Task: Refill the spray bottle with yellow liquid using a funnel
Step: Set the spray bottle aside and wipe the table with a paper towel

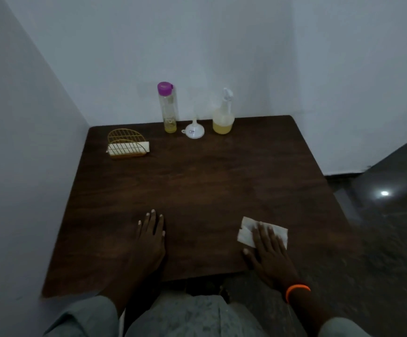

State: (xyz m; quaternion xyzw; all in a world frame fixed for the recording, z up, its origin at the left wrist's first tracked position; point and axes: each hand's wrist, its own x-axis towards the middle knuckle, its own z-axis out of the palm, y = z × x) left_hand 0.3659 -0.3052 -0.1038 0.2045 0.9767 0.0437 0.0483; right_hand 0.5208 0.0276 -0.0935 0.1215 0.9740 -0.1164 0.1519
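Spray bottle (223, 113), capped and part-filled at the bench's (197, 186) far edge beside the funnel (194, 130), suggests wiping up: right hand's (268, 249) flat fingers press a tissue (246, 231), left hand (151, 235) rests flat, so clearing away likely follows.

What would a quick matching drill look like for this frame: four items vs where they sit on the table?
Items:
1. funnel
2. tissue
3. wire napkin holder
4. spray bottle

Places:
A. far left part of the table
B. between the two bottles, wide end down
C. under the right hand
D. far edge, right of the other bottle

Pairs: 1-B, 2-C, 3-A, 4-D
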